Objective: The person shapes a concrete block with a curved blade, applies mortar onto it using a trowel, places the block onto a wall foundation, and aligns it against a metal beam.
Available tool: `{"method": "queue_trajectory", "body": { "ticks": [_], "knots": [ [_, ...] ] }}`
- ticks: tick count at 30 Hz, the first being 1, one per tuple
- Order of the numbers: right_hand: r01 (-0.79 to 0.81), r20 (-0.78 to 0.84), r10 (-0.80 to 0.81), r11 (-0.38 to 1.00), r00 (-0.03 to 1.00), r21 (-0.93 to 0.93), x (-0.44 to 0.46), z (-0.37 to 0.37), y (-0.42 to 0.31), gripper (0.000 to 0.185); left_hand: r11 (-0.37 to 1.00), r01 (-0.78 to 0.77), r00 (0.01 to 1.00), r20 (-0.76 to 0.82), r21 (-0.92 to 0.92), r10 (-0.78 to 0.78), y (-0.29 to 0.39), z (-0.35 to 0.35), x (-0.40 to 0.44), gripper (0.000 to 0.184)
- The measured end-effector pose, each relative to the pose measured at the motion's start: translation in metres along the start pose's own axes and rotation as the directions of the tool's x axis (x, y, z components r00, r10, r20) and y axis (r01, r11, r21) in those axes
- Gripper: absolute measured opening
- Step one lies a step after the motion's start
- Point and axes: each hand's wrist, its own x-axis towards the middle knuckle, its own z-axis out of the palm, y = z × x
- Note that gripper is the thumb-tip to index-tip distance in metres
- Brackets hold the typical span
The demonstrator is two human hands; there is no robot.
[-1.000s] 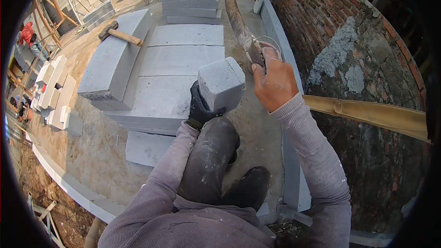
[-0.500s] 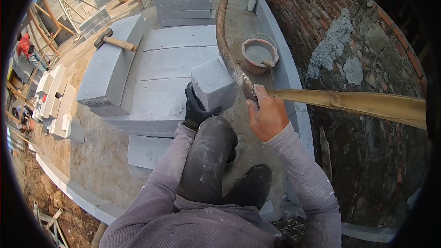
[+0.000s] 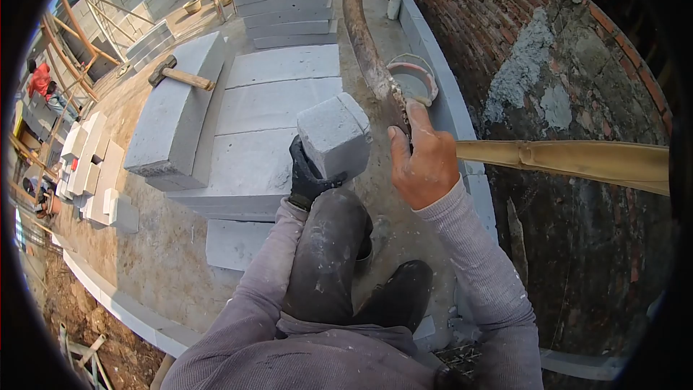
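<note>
My left hand [image 3: 310,177], in a black glove, holds a small grey-white block [image 3: 332,133] from its left and lower side, just above my knee. A crack or cut line runs near the block's right edge. Bare, my right hand [image 3: 424,155] is closed round the lower end of a long curved tool [image 3: 364,36], whose blade rises up and to the left, past the block without touching it. Beside the held block lie large flat blocks [image 3: 278,108]. A hammer [image 3: 180,76] with a wooden handle rests on a raised block [image 3: 173,112] to the left.
Behind the curved tool stands a bucket [image 3: 415,79] of grey mix. A bamboo pole [image 3: 563,162] juts in from the right, before a brick wall [image 3: 498,22]. Stacked blocks [image 3: 285,0] rise ahead. At far left are more blocks [image 3: 90,166] and a person in red [image 3: 40,79].
The curved tool first swung left towards the block, then back up and away from it. The block in my left hand has shifted slightly left from its first position.
</note>
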Motion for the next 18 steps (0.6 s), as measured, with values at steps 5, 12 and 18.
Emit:
{"method": "queue_trajectory", "body": {
  "ticks": [5, 12, 18],
  "knots": [
    [0.020, 0.356, 0.052, 0.981, 0.933, -0.195, 0.015, 0.009, 0.022, 0.029, 1.000, -0.008, 1.000, -0.002, -0.006, 0.008, 0.005, 0.000, 0.005, 0.136],
    [-0.077, 0.120, 0.087, 0.994, 0.989, -0.082, 0.034, 0.009, -0.002, 0.028, 1.000, -0.004, 1.000, 0.003, -0.006, 0.004, 0.006, 0.000, 0.005, 0.142],
    [-0.018, 0.342, 0.084, 0.981, 0.936, -0.192, 0.043, 0.001, -0.004, 0.026, 1.000, 0.000, 1.000, 0.006, -0.017, 0.000, 0.005, 0.001, 0.005, 0.147]
  ]
}}
